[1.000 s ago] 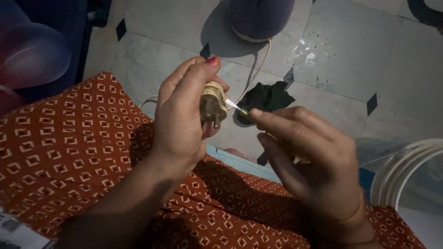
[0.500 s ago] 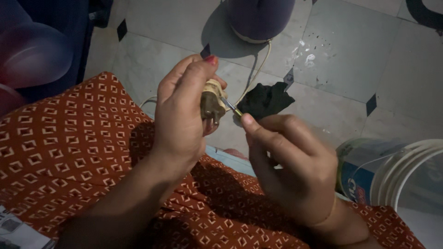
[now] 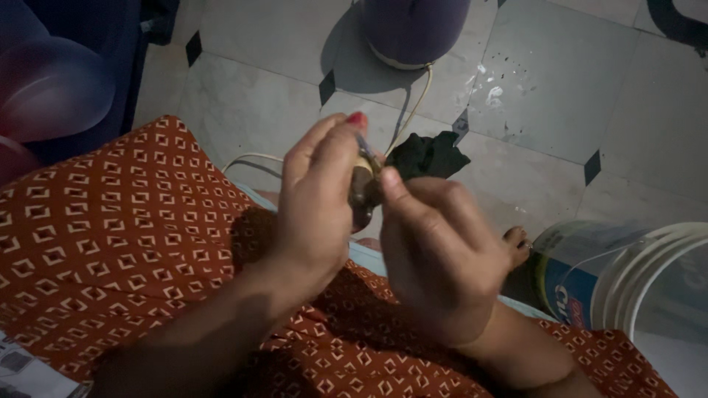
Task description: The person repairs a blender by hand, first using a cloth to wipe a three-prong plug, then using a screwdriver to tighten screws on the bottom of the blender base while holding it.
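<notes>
Hands: 2 are raised together over the lap, above the patterned orange cloth (image 3: 125,243) that covers the knees.
Left hand (image 3: 317,206): it is closed around a small dark-brown object (image 3: 363,193), pinched between thumb and fingers; a red-painted nail is seen at the top.
Object: it is held in the air between the 2 hands, over the near edge of the tiled floor (image 3: 273,96); its kind cannot be told, as most of it is hidden.
Right hand (image 3: 442,250): its fingers are curled shut and its thumb is pressed against the object; a thin pale pin (image 3: 363,146) stands at the object's top, but which hand holds it cannot be told.
Progress: work on the object is judged to be under way, since both hands are engaged on it; how much is done or left is not shown.
Around: a black cloth (image 3: 428,156) lies on the floor just behind the hands, a cord (image 3: 413,110) is run to a purple vessel (image 3: 414,29) at the far edge, and a white bucket (image 3: 627,273) stands at the right.
</notes>
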